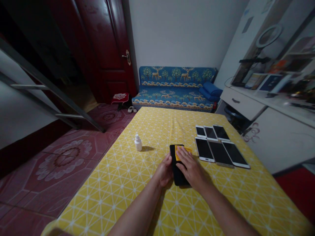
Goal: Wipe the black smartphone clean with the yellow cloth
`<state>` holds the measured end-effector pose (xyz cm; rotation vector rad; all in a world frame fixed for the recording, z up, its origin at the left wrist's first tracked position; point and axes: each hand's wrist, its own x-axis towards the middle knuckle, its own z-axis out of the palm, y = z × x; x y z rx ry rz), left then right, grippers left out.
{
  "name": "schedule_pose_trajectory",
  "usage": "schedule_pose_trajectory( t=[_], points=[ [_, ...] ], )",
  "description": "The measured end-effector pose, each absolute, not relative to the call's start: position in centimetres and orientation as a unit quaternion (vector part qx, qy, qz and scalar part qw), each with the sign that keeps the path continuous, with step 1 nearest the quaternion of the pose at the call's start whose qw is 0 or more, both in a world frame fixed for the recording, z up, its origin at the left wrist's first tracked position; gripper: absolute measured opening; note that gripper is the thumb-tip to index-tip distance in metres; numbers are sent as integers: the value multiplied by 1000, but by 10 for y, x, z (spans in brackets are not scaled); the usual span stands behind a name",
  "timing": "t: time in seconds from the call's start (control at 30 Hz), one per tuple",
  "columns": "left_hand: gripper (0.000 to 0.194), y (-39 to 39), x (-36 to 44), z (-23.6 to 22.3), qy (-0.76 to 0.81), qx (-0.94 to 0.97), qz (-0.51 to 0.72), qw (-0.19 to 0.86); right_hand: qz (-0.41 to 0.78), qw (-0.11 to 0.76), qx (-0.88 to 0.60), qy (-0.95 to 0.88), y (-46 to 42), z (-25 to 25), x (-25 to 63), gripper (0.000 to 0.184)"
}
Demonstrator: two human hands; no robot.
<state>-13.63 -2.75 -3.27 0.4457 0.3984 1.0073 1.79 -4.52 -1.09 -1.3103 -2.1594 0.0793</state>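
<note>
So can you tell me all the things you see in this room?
tablecloth: 1, yellow with white lines, over the table
phones: 6, dark screens with white or gold edges, two rows on the right
black phone: 1, black, between the hands
yellow cloth: 1, yellow, on the black phone
small bottle: 1, white, left on the tablecloth
sofa: 1, blue with deer and trees, by the far wall
door: 1, dark red, far left
shoes: 1 pair, white, on the floor by the sofa
ring light: 1, white, upper right
left hand: 1, holding the black phone's side
right hand: 1, on the yellow cloth
</note>
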Motion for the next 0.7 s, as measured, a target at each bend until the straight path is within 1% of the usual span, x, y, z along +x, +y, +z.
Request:
schedule_pose_trajectory(
  t=[0.17, 0.33, 0.47, 0.57, 0.7],
  points=[
    [55, -31, -134, -24, 182, 198, 492, 828, 40, 303, -478, -823, -47, -11, 4, 50],
    [52, -34, -133, -18, 190, 199, 485, 830, 67, 293, -448, -842, -51, -7, 3, 53],
    [50, -33, -133, -18, 183, 214, 482, 830, 64, 281, -457, -842, -42, 2, 5, 56],
    [55, -33, -133, -19, 194, 226, 473, 829, 53, 286, -468, -835, -34, 8, 4, 52],
    [54, -33, -134, -22, 216, 226, 463, 829, 53, 305, -481, -820, -27, 11, 1, 46]
  ],
)
